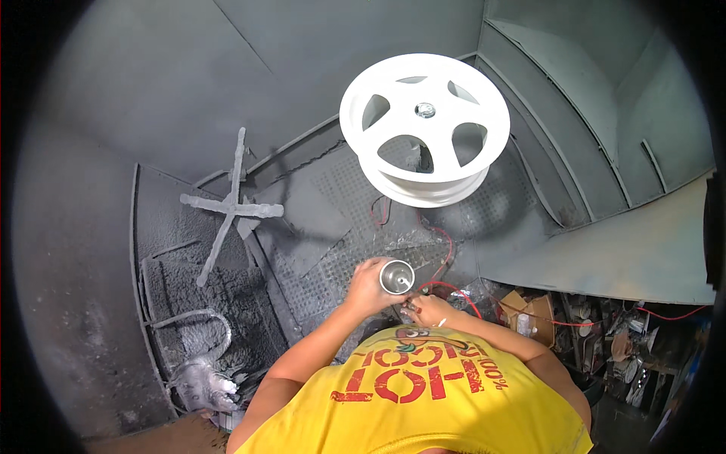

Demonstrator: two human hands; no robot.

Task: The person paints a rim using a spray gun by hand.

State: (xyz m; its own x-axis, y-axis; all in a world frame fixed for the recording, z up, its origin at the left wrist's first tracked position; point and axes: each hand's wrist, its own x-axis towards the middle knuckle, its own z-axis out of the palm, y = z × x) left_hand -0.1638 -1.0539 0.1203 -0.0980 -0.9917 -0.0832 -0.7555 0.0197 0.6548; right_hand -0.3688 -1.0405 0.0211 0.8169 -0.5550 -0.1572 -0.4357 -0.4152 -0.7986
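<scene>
An open metal cup (397,278) sits in the left hand (368,287), fingers wrapped round its side, above the floor (321,189); the right hand's (429,311) fingers curl just beside it, their hold unclear; a red hose (463,293) runs near, and a white wheel (427,129) stands toward the floor's far edge, right of a grey cross-shaped frame (231,206)

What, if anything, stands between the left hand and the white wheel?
Nothing visible blocks the left hand, which holds the metal cup, from the white wheel; a thin red hose appears to lie on the floor.
</scene>
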